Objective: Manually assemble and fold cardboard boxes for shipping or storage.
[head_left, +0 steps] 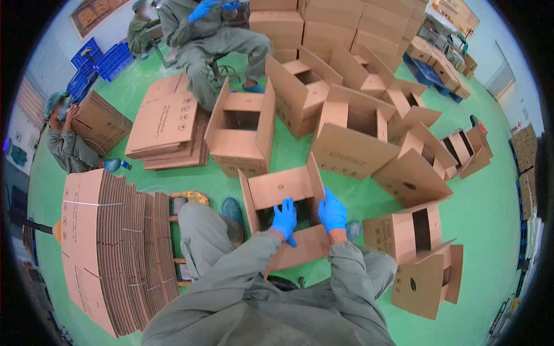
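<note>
An upright cardboard box (280, 176) with raised side flaps stands between my legs. My left hand (284, 222), in a blue glove, is over its dark middle opening with fingers extended and slightly apart, touching the inner flaps. My gloved right hand (332, 213) grips the box's right side flap, fingers curled over it near the edge.
Folded cardboard stacks (81, 242) (161, 115) stand left and ahead. Several opened boxes (346, 150) spread ahead and right, with piled cartons (323, 32) behind. A seated co-worker (219, 52) in blue gloves is ahead; another (72, 150) sits at left. Blue crates (112, 60) lie far left.
</note>
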`<state>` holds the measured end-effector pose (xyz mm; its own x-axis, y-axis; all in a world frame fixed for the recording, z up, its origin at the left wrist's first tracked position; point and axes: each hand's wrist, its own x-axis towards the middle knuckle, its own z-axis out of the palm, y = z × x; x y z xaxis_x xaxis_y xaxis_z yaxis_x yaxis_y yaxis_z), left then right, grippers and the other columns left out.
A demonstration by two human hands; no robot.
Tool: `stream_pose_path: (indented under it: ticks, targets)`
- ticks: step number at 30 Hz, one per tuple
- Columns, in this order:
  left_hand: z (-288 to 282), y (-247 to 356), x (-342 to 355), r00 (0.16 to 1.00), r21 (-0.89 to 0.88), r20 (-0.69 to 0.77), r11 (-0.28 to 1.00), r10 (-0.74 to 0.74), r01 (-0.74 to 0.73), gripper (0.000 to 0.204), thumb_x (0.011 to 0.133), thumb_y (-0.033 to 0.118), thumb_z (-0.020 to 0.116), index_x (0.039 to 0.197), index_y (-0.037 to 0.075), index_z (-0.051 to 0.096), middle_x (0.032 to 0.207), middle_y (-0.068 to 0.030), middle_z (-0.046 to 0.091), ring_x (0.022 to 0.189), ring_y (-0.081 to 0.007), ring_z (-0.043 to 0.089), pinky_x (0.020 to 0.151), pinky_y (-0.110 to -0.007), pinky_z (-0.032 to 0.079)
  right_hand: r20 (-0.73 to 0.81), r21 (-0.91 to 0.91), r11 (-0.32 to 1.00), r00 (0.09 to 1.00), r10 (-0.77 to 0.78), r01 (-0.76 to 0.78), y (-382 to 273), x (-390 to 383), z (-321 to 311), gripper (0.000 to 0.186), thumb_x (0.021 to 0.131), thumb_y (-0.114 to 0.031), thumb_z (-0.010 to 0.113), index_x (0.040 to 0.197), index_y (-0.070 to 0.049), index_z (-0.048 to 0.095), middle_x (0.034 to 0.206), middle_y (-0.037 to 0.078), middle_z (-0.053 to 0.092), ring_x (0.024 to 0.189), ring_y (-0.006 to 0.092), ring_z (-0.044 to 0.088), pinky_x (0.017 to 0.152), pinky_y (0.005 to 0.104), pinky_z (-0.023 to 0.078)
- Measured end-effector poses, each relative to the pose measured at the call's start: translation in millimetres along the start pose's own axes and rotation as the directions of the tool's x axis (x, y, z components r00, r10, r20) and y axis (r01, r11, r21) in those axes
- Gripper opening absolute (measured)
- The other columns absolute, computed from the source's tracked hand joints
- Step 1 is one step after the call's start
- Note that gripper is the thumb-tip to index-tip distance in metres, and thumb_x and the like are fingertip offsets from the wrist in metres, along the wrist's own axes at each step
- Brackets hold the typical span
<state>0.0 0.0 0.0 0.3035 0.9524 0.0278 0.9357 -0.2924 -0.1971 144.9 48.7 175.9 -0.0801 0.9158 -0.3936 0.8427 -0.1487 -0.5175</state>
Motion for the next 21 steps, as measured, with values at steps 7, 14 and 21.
stream_pose_path:
  ticks: [7, 14, 21]
  targets:
    - [-126.2, -63.3, -6.8, 0.877, -0.312, 0.362, 0.928, 0.314, -0.204, 0.095, 0.043, 0.063, 0.076, 0.106, -0.005, 0.06, 0.135, -0.029, 0.033, 0.127, -0.042, 0.03, 0.104, -0.053, 0.022, -0.401, -0.166, 0.985, 0.91, -0.11, 0.046, -26.9, -24.2, 81.3, 0.048, 0.086, -0.024, 0.049, 0.132, -0.011, 0.043, 0.131, 0.011, 0.046, 0.118, 0.0305, 0.044, 0.091, 0.0447, 0.039]
    - [-188.2, -197.2, -38.9, 0.947, -0.32, -0.102, 0.891, 0.306, -0.322, 0.063, 0.075, 0.043, 0.06, 0.121, 0.0, 0.05, 0.131, -0.0173, 0.043, 0.127, -0.0334, 0.033, 0.105, -0.05, 0.023, -0.498, -0.096, 0.986, 0.851, -0.165, 0.135, -10.2, -36.0, 148.2, 0.042, 0.088, -0.028, 0.046, 0.127, -0.011, 0.049, 0.135, 0.011, 0.042, 0.124, 0.0285, 0.037, 0.1, 0.0462, 0.023]
    - [-131.9, -128.5, 1.0, 0.977, -0.551, -0.168, 0.808, 0.134, -0.206, 0.072, 0.081, 0.036, 0.054, 0.136, -0.003, 0.028, 0.144, -0.0215, 0.022, 0.135, -0.0385, 0.017, 0.108, -0.05, 0.018, -0.444, 0.208, 0.971, 0.896, -0.011, 0.115, 11.3, -19.3, 127.3, 0.045, 0.09, -0.025, 0.042, 0.133, -0.01, 0.041, 0.136, 0.014, 0.041, 0.125, 0.0306, 0.036, 0.103, 0.047, 0.021]
